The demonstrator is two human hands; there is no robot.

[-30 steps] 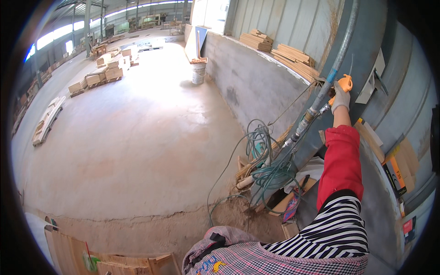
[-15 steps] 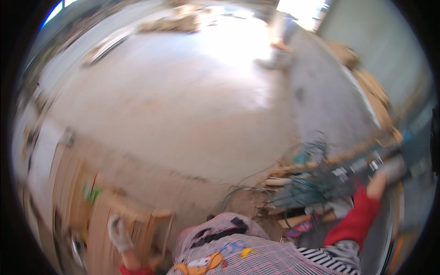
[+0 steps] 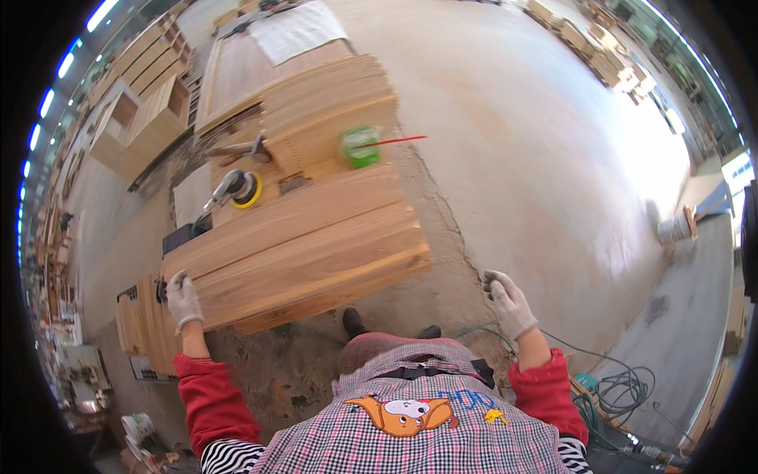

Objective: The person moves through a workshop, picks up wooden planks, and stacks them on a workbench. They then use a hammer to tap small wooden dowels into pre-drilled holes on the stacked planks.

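Note:
My left hand [image 3: 183, 300], in a whitish work glove, is at the left end of a stack of wooden boards [image 3: 316, 245]. Its fingers are stretched out along the edge; whether they press on the wood I cannot tell. Out past the right end of the stack, my gloved right hand [image 3: 512, 304] hangs above the floor, fingers loosely bent and apart, nothing in them. Behind the boards lies a sander [image 3: 246, 189] with a yellow rim. A hammer [image 3: 259, 150] and a green tub [image 3: 362, 148] with a thin red stick are beyond it.
More stacked boards [image 3: 332, 95] stand behind, near a white sheet [image 3: 296, 31]. Wooden boxes [image 3: 146, 126] are at the far left. A coiled green hose [image 3: 624, 391] lies at the lower right, with a spool [image 3: 675, 229] farther off.
The view has swung left, bringing the board stack to the middle. My right hand has come away from the cluttered tools at the right. My left hand is now by the stack's left end.

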